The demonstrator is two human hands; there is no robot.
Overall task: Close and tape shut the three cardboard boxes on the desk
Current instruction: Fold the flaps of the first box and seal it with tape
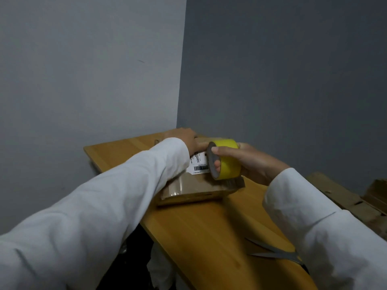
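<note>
Walls of smooth, matte grey plaster meet in a corner behind the work area, the right-hand plane darker than the left. Desk, wooden, honey-coloured with a fine straight grain and a rounded front edge, runs from that corner toward the camera. Flattened cardboard, brown and creased, lies beyond the desk's right edge, partly hidden by a sleeve. Sleeves, white woven cloth, softly wrinkled, cover both forearms to the wrist. Cardboard box, low, flat and rectangular, rests closed on the far part of the desk near the corner; glossy clear tape crosses its brown top, and a white shipping label with a black barcode is stuck to it. Left hand rests on the far end of the box top, fingers bent down over it; whether they grip the edge cannot be told. Right hand holds a tape roll upright on its rim, touching the box top, with thumb curled across the grey core opening and fingers wrapped round the outside. The roll is a wide cylinder, bright yellow and shiny. Scissors, grey metal with blades parted, lie on the near right of the desk, their handles under the right sleeve.
</note>
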